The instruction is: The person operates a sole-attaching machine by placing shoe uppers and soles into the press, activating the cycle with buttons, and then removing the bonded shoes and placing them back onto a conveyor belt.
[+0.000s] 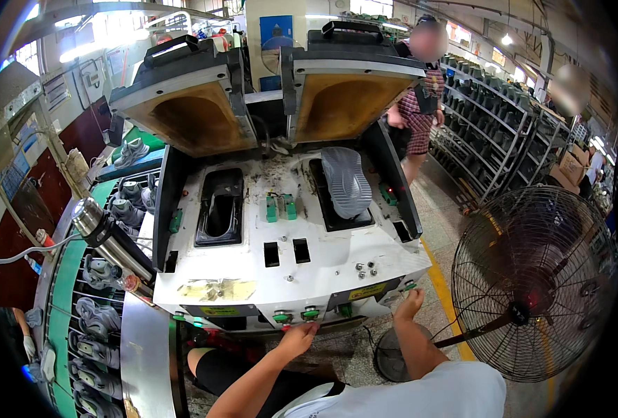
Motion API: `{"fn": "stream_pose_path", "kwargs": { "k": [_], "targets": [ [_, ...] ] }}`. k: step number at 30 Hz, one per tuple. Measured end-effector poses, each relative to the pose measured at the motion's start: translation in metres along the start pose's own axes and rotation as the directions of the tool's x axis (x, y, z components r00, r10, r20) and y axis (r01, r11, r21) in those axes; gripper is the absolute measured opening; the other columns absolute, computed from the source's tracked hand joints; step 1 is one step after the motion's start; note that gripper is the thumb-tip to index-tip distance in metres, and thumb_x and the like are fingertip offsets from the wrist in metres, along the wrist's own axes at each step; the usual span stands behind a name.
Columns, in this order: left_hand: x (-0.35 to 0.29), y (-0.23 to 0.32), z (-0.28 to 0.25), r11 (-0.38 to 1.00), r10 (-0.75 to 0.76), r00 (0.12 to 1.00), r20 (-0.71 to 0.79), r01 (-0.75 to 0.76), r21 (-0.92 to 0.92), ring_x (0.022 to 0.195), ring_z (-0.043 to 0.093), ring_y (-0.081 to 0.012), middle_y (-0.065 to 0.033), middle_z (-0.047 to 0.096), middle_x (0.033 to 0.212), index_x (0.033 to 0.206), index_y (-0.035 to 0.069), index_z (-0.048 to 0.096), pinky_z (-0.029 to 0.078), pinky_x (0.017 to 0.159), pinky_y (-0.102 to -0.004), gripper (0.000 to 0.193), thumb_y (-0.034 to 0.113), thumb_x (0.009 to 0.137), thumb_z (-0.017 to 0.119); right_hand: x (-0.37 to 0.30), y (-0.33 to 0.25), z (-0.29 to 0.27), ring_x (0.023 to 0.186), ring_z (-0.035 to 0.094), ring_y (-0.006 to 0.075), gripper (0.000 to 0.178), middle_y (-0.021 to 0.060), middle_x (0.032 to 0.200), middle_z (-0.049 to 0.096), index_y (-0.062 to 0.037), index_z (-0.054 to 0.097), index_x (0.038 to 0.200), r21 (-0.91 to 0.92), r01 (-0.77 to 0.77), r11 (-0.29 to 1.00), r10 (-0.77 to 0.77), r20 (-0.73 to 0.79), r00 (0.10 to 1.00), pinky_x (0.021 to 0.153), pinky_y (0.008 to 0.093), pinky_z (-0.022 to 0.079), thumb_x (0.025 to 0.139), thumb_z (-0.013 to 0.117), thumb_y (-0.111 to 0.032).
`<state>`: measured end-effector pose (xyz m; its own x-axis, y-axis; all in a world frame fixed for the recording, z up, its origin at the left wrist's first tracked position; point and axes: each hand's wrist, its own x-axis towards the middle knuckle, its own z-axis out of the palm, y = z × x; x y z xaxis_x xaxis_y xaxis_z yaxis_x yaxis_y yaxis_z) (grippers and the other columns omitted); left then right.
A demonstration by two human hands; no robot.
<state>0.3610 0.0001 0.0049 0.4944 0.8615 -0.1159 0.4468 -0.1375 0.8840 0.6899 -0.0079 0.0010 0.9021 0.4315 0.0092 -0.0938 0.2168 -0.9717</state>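
Note:
In front of me stands a white press machine (267, 261) with two raised lids. A grey shoe sole (346, 182) lies in the right-hand well, tilted over its rim. The left-hand well (219, 209) holds a dark mould with no sole on it. My left hand (299, 339) is at the front edge, fingers bent, just below a green knob (310, 313) and touching a small red part. My right hand (408, 306) is closed at the right front corner, close under a green button (410, 285). What either hand's fingers press or hold is hidden.
A steel thermos (107, 237) stands left of the machine, beside a green conveyor (61, 299) and racks of grey shoes (96, 317). A large caged fan (525, 279) is close on my right. Behind it, another person (420, 104) stands near shelves of shoes (486, 125).

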Motion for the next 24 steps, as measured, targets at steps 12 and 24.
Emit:
{"fn": "stream_pose_path", "kwargs": {
  "k": [12,24],
  "targets": [
    [-0.100,-0.099,-0.099,0.951,-0.305,0.722,-0.620,0.194,-0.242,0.070,0.063,-0.0127,-0.0070,0.069,0.079,0.093,0.001,0.068,0.050,0.064,-0.0294,0.019,0.009,0.088,0.051,-0.144,-0.011,0.034,0.070,0.053,0.0109,0.005,0.0040,0.081,0.056,-0.0034,0.059,0.089,-0.093,-0.133,0.987,0.138,0.910,0.391,0.064,0.0244,0.042,0.086,0.060,-0.007],
    [-0.515,-0.184,-0.136,0.230,-0.203,-0.466,-0.862,0.832,-0.504,0.070,0.062,-0.0370,-0.0170,0.065,0.073,0.073,0.004,0.064,0.047,0.063,-0.0466,0.032,0.030,0.086,0.051,-0.314,-0.329,0.163,0.108,0.057,0.0242,0.032,0.0123,0.123,0.055,-0.0131,0.056,0.115,0.545,-0.739,0.397,-0.915,0.295,-0.275,0.086,0.0445,0.042,0.087,0.061,-0.028]
  ]
}}
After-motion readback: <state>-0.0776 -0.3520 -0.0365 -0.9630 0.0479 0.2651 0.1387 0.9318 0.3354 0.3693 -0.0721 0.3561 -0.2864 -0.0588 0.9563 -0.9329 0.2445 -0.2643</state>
